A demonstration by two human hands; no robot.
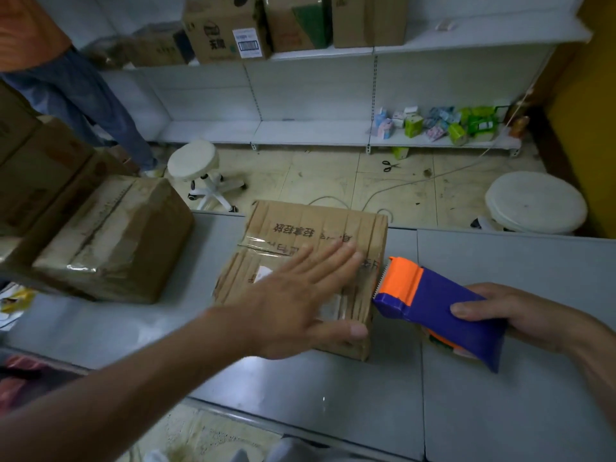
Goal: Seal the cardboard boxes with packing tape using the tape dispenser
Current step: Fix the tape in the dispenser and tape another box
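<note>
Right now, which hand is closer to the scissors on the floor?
Right. The right hand, holding the tape dispenser, sits almost below the scissors; the left hand, flat on the box, is farther left.

1. My only view comes from the head camera, looking forward and steeply down, close above the grey metal table [500, 411].
2. Beyond the table, its wide angle reaches the white wall shelving [313, 131].

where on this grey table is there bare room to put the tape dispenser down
Widest bare patch: the grey table to the right of the small box, behind the tape dispenser. Also bare: the near strip in front of that box. Crowded: the left end, where the large taped box sits beside stacked cartons.
</note>
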